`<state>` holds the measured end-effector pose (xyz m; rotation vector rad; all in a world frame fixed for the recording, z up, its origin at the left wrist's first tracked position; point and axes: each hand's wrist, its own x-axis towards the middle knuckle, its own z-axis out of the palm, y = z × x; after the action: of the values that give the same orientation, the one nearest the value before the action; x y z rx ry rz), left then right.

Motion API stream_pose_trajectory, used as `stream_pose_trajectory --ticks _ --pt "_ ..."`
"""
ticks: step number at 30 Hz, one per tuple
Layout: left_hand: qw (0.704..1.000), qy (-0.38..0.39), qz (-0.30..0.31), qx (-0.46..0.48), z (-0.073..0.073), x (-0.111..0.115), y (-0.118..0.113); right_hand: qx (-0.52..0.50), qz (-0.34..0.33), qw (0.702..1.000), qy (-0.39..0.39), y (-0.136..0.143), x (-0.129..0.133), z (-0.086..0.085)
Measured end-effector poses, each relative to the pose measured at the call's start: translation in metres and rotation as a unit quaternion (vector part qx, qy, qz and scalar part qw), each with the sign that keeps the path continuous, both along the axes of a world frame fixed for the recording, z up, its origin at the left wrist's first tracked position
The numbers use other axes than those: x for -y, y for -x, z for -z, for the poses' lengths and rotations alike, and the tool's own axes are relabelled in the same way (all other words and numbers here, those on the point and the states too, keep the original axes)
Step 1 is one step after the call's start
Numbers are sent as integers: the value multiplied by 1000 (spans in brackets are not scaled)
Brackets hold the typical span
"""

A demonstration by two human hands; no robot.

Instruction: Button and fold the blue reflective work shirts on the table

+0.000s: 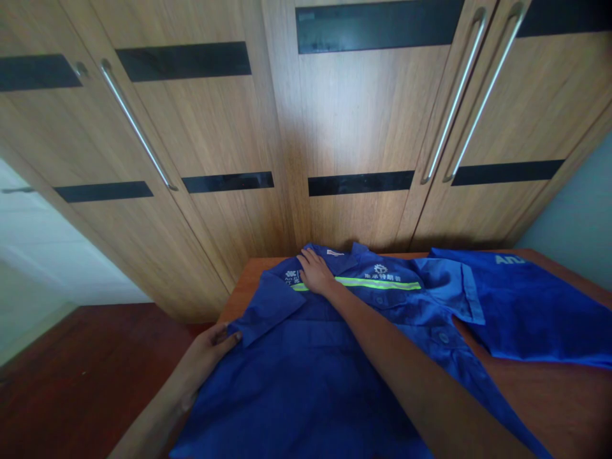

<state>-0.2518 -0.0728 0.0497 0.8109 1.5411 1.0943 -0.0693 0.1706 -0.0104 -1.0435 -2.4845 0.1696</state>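
A blue short-sleeved work shirt [306, 363] is spread face up, its collar toward the wardrobe. White lettering and a yellow-green reflective strip [389, 284] run across its chest. My left hand [216, 345] pinches the edge of the left-hand sleeve, which is turned inward over the shirt body. Flat on the chest just below the collar lies my right hand [315, 271], fingers stretched out; its forearm crosses the shirt and covers part of the front. The right-hand sleeve [452, 284] lies outspread, partly over another blue garment.
A second blue garment [540, 312] with light lettering lies at the right on the reddish-brown tabletop [557, 395]. Behind the table stands a wooden wardrobe [354, 121] with long metal handles. Dark red floor [95, 376] shows at the left, below a white door.
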Motion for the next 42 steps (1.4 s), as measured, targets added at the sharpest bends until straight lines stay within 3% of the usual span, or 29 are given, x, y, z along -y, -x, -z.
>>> stream_pose_trajectory --ticks 7,10,14,20,23,26,28,32,35,38,42 --pt "981 -74 -69 -164 18 -6 30 -24 -4 999 37 4 26 -22" --pt "971 -79 -56 -219 11 -21 35 -25 35 995 91 16 44 -29" --pt "968 -87 0 -235 0 -58 27 -21 45 987 152 30 55 -41" --pt "884 -147 69 -438 -2 -107 2 -57 44 981 181 22 73 -54" --pt "859 -161 70 -480 -2 -102 -16 -44 36 976 211 5 86 -47" --pt "797 -159 119 -571 2 -78 -33 -29 0 969 246 -14 93 -36" --pt "752 -145 169 -621 10 -60 -41 -38 -11 967 252 -23 95 -31" --pt "697 -133 218 -669 31 -34 -45 -60 -15 971 233 -34 97 -26" --pt "666 -139 229 -696 36 -31 -42 -76 -22 974 215 -42 100 -26" --pt "637 -152 238 -717 31 -35 -42 -97 -13 977 191 -61 104 -31" --pt "637 -152 243 -716 20 -43 -37 -121 53 979 153 -122 95 -47"
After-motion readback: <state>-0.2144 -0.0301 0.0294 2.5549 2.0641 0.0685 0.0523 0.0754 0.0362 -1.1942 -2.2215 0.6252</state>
